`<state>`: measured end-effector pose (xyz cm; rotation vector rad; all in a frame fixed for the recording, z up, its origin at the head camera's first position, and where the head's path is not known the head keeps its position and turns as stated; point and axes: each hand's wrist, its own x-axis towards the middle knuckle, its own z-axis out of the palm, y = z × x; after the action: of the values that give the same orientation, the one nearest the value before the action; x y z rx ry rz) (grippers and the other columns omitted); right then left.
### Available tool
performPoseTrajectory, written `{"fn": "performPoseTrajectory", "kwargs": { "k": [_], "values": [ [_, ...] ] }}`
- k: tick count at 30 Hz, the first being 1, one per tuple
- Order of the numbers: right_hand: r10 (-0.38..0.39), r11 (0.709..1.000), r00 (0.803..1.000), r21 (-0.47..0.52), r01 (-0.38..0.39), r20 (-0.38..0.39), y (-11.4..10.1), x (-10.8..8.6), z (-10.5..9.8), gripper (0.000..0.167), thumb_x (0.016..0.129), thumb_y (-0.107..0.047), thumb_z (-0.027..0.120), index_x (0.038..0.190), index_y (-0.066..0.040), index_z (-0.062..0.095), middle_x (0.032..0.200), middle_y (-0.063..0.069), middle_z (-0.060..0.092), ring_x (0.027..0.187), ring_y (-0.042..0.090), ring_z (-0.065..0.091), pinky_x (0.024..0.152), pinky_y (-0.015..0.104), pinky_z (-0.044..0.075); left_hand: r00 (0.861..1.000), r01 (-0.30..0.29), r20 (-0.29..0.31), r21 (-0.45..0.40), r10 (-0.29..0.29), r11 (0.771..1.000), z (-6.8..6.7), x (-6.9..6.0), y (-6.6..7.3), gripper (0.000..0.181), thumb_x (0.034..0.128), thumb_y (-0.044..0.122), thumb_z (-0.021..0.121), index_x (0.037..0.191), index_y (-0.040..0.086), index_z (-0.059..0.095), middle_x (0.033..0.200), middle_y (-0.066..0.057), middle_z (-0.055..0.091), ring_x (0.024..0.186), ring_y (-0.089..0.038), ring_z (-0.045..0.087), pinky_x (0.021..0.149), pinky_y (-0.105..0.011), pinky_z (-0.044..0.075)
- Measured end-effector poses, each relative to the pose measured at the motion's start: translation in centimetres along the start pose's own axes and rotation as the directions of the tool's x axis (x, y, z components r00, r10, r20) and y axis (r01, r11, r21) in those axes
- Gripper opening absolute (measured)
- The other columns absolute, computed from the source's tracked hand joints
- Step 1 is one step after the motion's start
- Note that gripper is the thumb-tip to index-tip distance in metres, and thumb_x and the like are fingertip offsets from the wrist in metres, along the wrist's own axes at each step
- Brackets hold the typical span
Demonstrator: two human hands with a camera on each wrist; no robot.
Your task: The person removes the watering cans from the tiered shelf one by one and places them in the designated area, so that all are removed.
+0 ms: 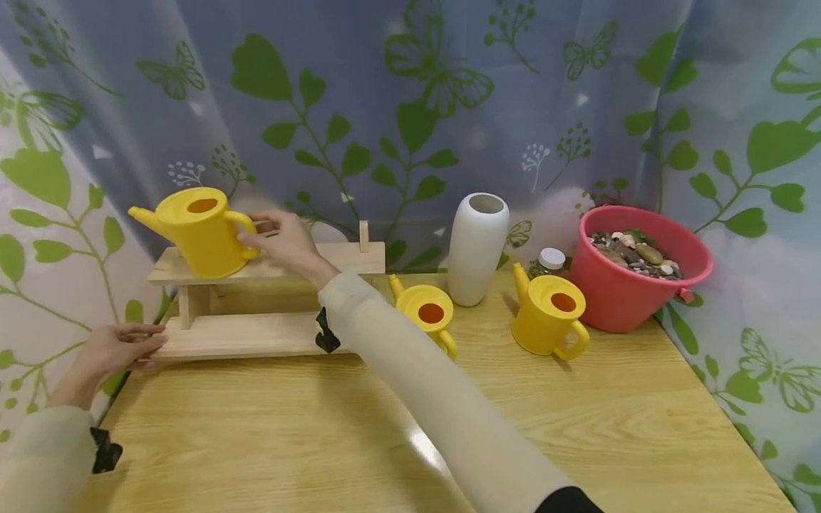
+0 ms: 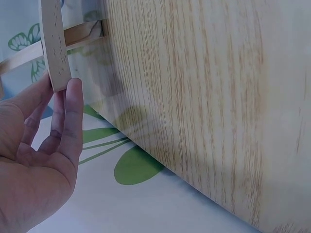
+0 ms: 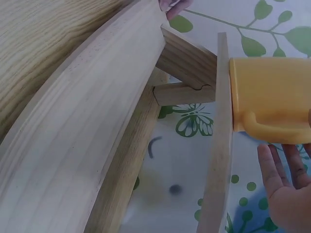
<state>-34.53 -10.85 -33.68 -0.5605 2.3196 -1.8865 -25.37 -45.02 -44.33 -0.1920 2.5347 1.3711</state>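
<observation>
On the upper board of a two-tier wooden shelf (image 1: 237,335) stands a yellow watering can (image 1: 208,242), its spout pointing left. My right hand (image 1: 288,242) pinches the can's handle between thumb and fingers. In the right wrist view the can (image 3: 272,92) meets the board at its base, and some fingers of the right hand (image 3: 291,194) stretch out below the handle; the thumb is mostly out of frame. At the lower board's left end, my left hand (image 1: 115,349) grips the edge. The left wrist view shows the left hand (image 2: 43,145) with thumb and fingers on opposite faces of the board (image 2: 56,48).
A second watering can (image 1: 425,305) stands right of the shelf, partly behind my right sleeve. Farther right are a white vase (image 1: 477,249), a third watering can (image 1: 545,320), a white-lidded jar (image 1: 550,260) and a pink bucket (image 1: 616,292) of stones. A patterned curtain (image 1: 359,92) hangs behind the table.
</observation>
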Motion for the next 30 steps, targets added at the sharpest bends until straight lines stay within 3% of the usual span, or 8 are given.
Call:
{"fn": "performPoseTrajectory", "kwargs": {
  "k": [3,6,10,16,23,30],
  "values": [
    [0.014,0.999,1.0,-0.042,-0.015,-0.01,-0.5,0.0,0.7,0.041,0.096,-0.022,0.08,0.135,-0.014,0.071,0.122,0.004,0.075,0.094,0.009,0.07,0.076,0.028,0.069,1.0,0.007,-0.012,0.031,-0.007,1.0,-0.2,-0.3,-0.1,0.045,0.1038,0.032,0.07,0.136,0.0,0.067,0.086,0.018,0.072,0.076,-0.008,0.075,0.076,-0.032,0.07],
    [0.003,0.996,1.0,-0.088,-0.006,-0.025,-0.6,-0.2,1.0,0.033,0.096,-0.023,0.08,0.128,-0.015,0.075,0.116,0.001,0.075,0.093,0.007,0.067,0.071,0.02,0.064,1.0,0.007,-0.012,0.033,-0.007,0.999,-0.3,-0.5,0.0,0.053,0.1037,0.032,0.07,0.14,-0.006,0.063,0.087,0.017,0.072,0.077,-0.008,0.075,0.076,-0.032,0.07],
    [-0.02,0.999,1.0,-0.031,0.019,-0.016,-0.2,-0.6,0.4,0.028,0.096,-0.018,0.079,0.122,-0.01,0.076,0.112,0.006,0.075,0.093,0.014,0.07,0.072,0.023,0.066,1.0,-0.003,-0.015,0.028,0.003,1.0,-0.1,-0.3,0.3,0.054,0.1036,0.029,0.07,0.141,-0.009,0.061,0.086,0.016,0.072,0.077,-0.007,0.074,0.076,-0.03,0.07],
    [-0.039,0.998,0.999,0.041,0.038,0.019,0.6,-1.9,-1.5,0.027,0.096,-0.014,0.079,0.122,-0.005,0.075,0.113,0.013,0.074,0.089,0.013,0.069,0.072,0.024,0.068,1.0,0.002,-0.022,0.044,-0.002,0.999,0.2,0.2,0.3,0.063,0.1044,0.029,0.069,0.145,-0.016,0.052,0.087,0.015,0.071,0.077,-0.007,0.074,0.076,-0.031,0.07],
    [-0.042,0.997,0.999,0.069,0.04,0.027,0.2,-4.3,-4.3,0.028,0.095,-0.013,0.08,0.121,-0.006,0.075,0.11,0.012,0.073,0.088,0.008,0.067,0.093,0.049,0.068,1.0,0.013,-0.023,0.042,-0.012,0.999,0.4,0.4,0.3,0.064,0.1047,0.027,0.068,0.147,-0.016,0.049,0.085,0.015,0.071,0.076,-0.005,0.073,0.077,-0.031,0.07],
    [-0.013,0.994,0.999,0.11,0.007,0.051,-0.3,-7.4,-7.7,0.029,0.096,-0.011,0.079,0.124,-0.005,0.073,0.112,0.012,0.071,0.095,0.015,0.071,0.087,0.036,0.07,1.0,0.016,-0.027,0.027,-0.016,1.0,0.5,0.0,0.5,0.064,0.1042,0.027,0.069,0.146,-0.017,0.05,0.084,0.016,0.071,0.075,-0.004,0.072,0.077,-0.031,0.07]
  ]
}}
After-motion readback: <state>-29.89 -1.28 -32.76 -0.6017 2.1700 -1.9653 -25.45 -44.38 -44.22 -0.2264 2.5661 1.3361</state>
